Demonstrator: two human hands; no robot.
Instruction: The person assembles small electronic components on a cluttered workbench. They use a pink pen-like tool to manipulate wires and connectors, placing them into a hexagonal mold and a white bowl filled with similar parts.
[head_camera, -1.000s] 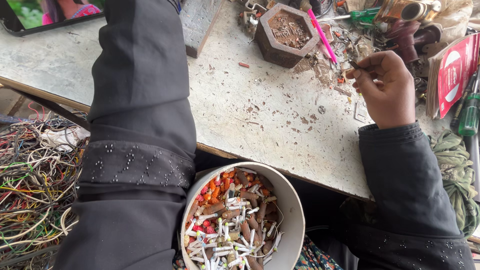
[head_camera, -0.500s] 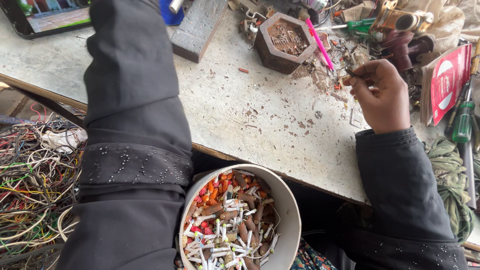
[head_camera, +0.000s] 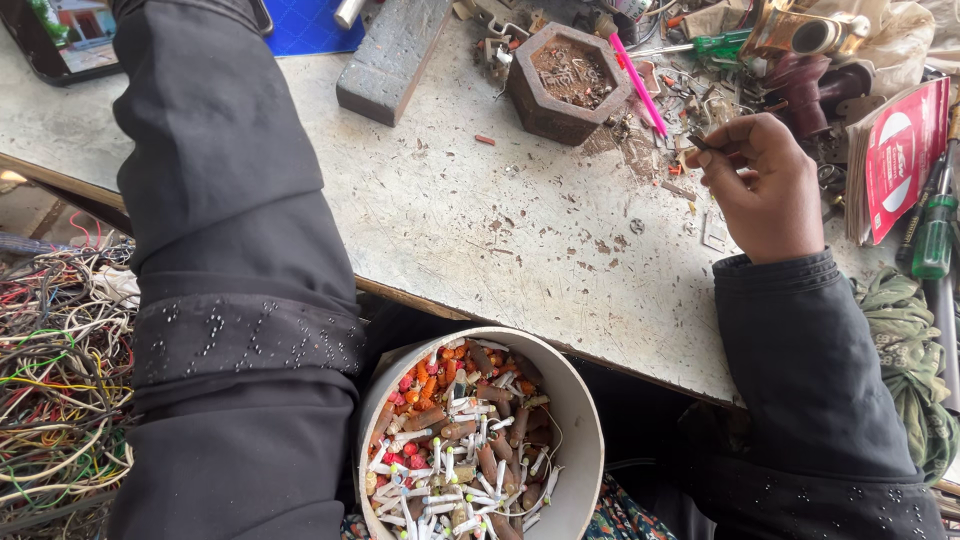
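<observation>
My right hand (head_camera: 765, 190) rests on the worn bench top (head_camera: 470, 220), its fingertips pinched on a small dark metal piece (head_camera: 699, 143). It sits beside a litter of small scrap and a pink pen (head_camera: 636, 82). Just left of it stands a brown hexagonal pot (head_camera: 566, 82) holding bits of metal. My left arm in a black sleeve (head_camera: 225, 250) stretches across the bench to the top edge of the picture; its hand is out of sight. Below the bench edge, between my arms, a white round bucket (head_camera: 588, 430) holds several small red, white and brown cylinders.
A grey metal block (head_camera: 388, 60) lies at the back by a blue mat (head_camera: 310, 25) and a dark screen (head_camera: 62, 38). A tangle of coloured wires (head_camera: 50, 390) fills the lower left. At the right lie a red booklet (head_camera: 900, 150), a green screwdriver (head_camera: 935, 235) and green cloth (head_camera: 900, 340).
The view has tipped, so the bench sits lower in the picture. My right hand stays by the scrap with its fingertips pinched. My left arm remains stretched forward.
</observation>
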